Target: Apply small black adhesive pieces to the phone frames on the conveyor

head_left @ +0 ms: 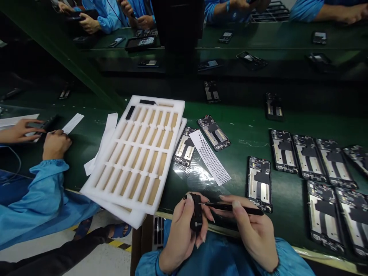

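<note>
The left hand (182, 226) curls around a small black molded part (196, 215), thumb and fingers pinching its sides, while just beside it the right hand (255, 232) pinches black tweezers (249, 210), tips perhaps touching the part, an opened phone chassis (260, 186) lying just beyond.

You have a lane of bare counter (244, 130) beyond your right hand (253, 230), running between the perforated sheet (209, 157) and the lone phone frame (259, 184), and widening farther out. Left of that lane, the sheet and two loose frames (214, 132) obstruct you; past them, stacked foam trays (179, 109) overhang the near edge, beside your left hand (184, 222). To the right, closely set frames (310, 157) leave you only narrow gaps. At far left, a slanting green beam (71, 61) and, nearer, a co-worker's arm (50, 182) restrict passage.
</note>
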Motion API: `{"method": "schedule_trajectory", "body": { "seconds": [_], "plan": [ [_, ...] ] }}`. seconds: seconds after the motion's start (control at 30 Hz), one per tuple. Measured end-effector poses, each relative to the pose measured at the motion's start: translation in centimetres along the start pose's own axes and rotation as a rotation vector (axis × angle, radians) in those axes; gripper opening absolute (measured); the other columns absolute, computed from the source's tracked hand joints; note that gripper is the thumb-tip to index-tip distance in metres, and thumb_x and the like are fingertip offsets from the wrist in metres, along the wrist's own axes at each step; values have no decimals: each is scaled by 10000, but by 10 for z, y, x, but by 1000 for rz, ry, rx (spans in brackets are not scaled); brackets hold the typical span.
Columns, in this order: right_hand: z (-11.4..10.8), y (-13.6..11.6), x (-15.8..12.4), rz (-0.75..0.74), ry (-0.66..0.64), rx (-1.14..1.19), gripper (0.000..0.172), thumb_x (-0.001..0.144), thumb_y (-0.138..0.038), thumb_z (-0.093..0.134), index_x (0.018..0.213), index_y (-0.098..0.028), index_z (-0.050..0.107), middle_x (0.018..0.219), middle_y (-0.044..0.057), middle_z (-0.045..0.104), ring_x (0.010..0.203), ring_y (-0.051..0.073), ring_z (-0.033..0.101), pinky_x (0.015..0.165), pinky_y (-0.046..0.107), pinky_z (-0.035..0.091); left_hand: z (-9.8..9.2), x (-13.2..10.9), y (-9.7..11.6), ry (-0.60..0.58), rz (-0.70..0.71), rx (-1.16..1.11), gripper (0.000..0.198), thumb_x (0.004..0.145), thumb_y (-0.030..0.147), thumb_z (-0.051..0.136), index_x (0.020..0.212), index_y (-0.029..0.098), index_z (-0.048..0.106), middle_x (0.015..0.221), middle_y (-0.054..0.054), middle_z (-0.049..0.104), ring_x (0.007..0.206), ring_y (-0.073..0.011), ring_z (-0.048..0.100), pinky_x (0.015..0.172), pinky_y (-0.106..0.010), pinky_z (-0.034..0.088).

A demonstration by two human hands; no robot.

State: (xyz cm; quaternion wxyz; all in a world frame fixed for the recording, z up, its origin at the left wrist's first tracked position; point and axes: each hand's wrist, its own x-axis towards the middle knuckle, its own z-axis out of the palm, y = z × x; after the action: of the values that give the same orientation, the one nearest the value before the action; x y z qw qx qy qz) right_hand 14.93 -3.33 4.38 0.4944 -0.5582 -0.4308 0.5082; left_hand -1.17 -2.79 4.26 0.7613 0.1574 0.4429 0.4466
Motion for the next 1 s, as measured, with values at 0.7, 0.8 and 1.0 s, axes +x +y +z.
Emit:
{"method": "schedule_trajectory", "body": {
  "seconds": [0.7,0.8,1.0],
  "plan": [
    [-5,5,0,-309,-35,-323,238,1010,-288,558,1084,-272,783,1004,48,815,895,217,791,772,267,648,5,-1,0,64,31,-3,273,940,399,587,1018,144,641,741,-37,666,446,-67,477,366,-155,291],
    [0,8,17,-227,41,-246,260,1025,-354,537,1016,-253,776,943,58,814,839,219,794,769,298,653,-8,3,2,251,186,99,269,972,425,541,1045,176,610,753,-11,650,444,-70,445,359,-170,297],
    [24,34,71,14,-39,-100,372,989,-541,547,975,-207,710,841,78,797,746,242,779,707,361,660,-46,19,10,358,659,1405,368,994,149,456,1329,213,591,1243,-105,689,1074,-235,657,862,-345,560]
  ]
}}
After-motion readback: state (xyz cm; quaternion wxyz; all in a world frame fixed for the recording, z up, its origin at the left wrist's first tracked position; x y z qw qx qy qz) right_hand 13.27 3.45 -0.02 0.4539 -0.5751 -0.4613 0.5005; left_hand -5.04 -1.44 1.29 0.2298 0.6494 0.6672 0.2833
